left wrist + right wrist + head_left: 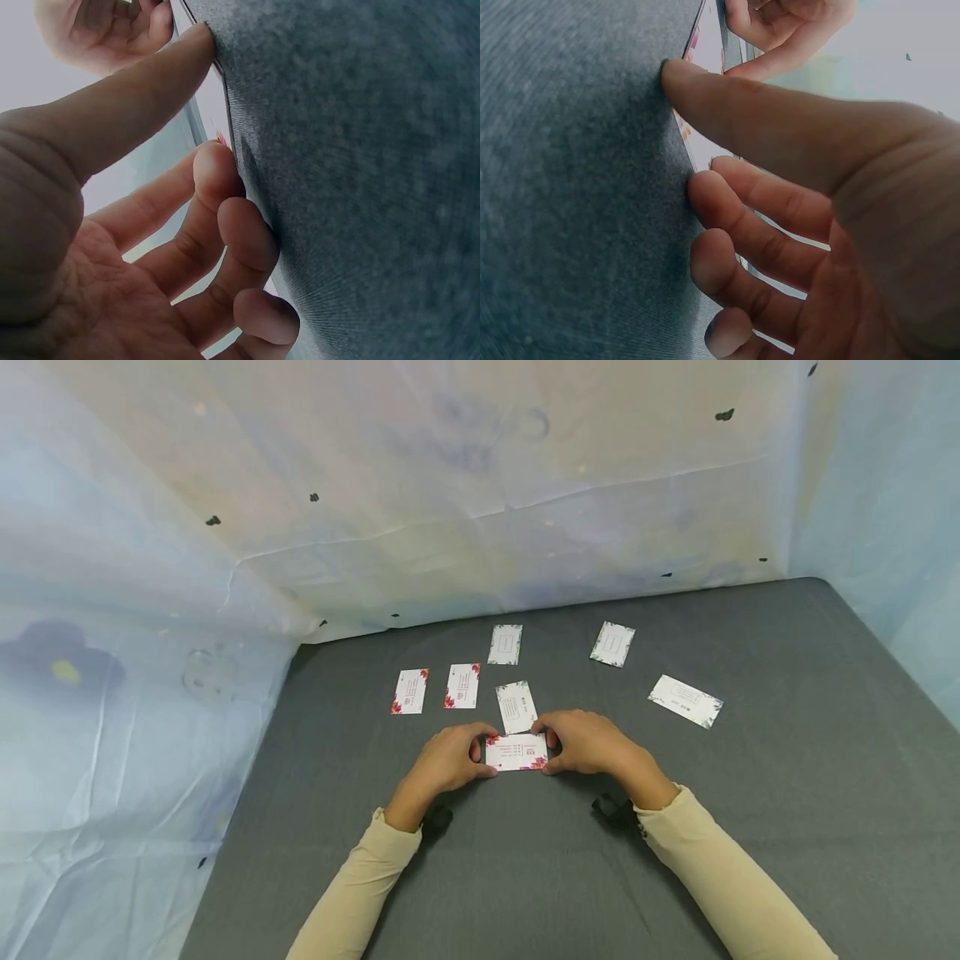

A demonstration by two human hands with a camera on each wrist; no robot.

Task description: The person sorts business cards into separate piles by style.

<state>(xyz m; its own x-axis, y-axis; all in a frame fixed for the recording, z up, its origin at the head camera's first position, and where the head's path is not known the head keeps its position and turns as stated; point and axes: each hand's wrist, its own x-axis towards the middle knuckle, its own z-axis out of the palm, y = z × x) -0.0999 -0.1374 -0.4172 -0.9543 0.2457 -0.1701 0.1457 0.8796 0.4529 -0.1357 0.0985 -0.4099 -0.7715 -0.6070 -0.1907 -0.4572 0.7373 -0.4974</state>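
A white business card with red and pink flowers (pixel 516 752) lies crosswise on the grey table, between the two hands. My left hand (pixel 447 760) pinches its left end, thumb at the near corner and index finger at the far one. At the opposite end, my right hand (pixel 588 743) holds the card the same way. Both wrist views show the thumb and fingertips low against the cloth at the card's thin edge. Just beyond its far edge is a tilted card with grey-green leaves (pixel 517 707), close to the right index finger.
Two more red-flowered cards, one at far left (pixel 409 692) and another beside it (pixel 462 686), lie upright. Leaf-patterned cards lie at the back middle (pixel 505 645), back right (pixel 612 644) and farther right (pixel 686 701). A pale fabric backdrop (pixel 480 543) rises behind the grey table (pixel 810 827).
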